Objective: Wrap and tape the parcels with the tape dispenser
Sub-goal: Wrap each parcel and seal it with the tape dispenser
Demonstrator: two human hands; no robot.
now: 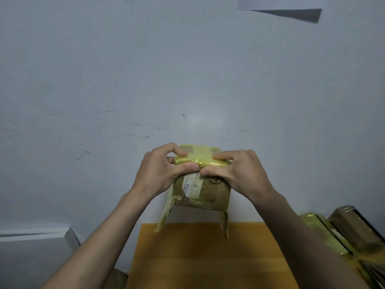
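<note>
A small cardboard parcel [208,195] wrapped in yellowish tape is held up in the air above the orange table [204,257]. It carries a white label on its near face. My left hand [160,174] grips its upper left edge, with the thumb pressed on the near top edge. On the upper right edge sits my right hand [241,174], its thumb touching the left thumb. Loose strips of tape hang from both lower corners of the parcel. No tape dispenser is in view.
Several taped parcels [337,232] lie stacked at the right edge of the table. A pale wall fills the background. A grey surface [35,253] lies at the lower left, and a brownish object [116,278] shows below the table's left edge.
</note>
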